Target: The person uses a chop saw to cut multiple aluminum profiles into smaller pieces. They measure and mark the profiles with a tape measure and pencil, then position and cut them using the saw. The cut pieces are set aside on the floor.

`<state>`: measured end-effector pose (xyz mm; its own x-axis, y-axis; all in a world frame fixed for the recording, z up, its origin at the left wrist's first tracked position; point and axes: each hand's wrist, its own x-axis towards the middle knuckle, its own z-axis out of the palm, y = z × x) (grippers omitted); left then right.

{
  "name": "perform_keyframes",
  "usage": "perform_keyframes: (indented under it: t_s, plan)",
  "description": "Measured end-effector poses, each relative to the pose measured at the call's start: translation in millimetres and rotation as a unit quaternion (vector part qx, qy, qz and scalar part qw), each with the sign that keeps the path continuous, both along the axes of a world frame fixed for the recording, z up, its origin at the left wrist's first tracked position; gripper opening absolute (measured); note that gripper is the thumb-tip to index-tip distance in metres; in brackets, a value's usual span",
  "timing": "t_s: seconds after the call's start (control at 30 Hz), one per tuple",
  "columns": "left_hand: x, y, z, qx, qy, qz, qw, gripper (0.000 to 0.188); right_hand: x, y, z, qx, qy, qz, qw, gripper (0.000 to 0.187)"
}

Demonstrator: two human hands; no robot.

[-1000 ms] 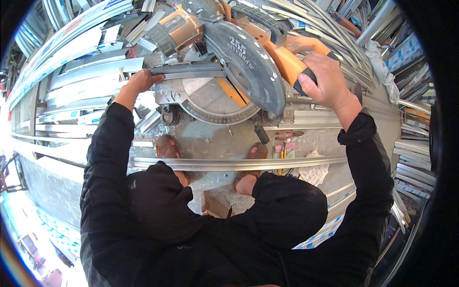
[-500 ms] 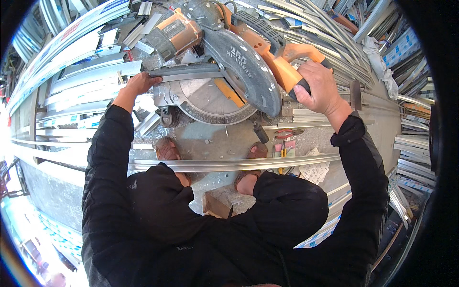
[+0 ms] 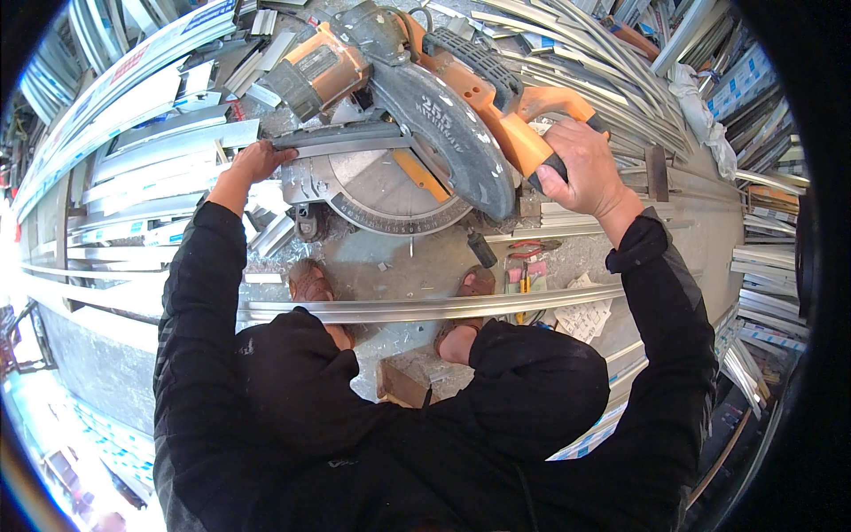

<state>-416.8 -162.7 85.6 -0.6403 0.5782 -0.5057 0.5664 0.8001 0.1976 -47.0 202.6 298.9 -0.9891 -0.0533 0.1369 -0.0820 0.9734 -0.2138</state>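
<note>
Ahead of the feet [image 3: 308,282], an orange-and-black mitre saw [image 3: 441,133] is grasped at its handle [image 3: 525,146] by the curled right hand [image 3: 585,170], a grey strip [image 3: 355,144] across its base is pinched by the left hand [image 3: 259,163], and scattered metal profiles [image 3: 177,158], red-handled pliers [image 3: 530,252] and a long silver rail [image 3: 408,309] are seen around.

On the grey floor [image 3: 412,273] lie red-handled pliers [image 3: 530,244], paper [image 3: 585,314] and pale metal strips [image 3: 572,217].

On the floor [image 3: 399,273] I see red-handled pliers [image 3: 530,246], a yellow-handled tool [image 3: 525,282] and a sheet of paper [image 3: 585,314]. To my right is a crumpled, whitish plastic bag [image 3: 712,133].
</note>
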Motion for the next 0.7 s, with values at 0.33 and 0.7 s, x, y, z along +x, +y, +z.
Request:
perform_keyframes:
  t_s: [0.33,0.7]
  plan:
    - [-0.4,-0.2,-1.1,-0.002,0.005,-0.002,1.0,0.082,1.4,-0.5,-4.3,0.003,0.025,0.0,1.0,0.034]
    - [-1.6,0.5,-4.0,-0.014,0.0,0.009,1.0,0.082,4.0,-0.6,-6.7,0.008,0.022,-0.003,1.0,0.034]
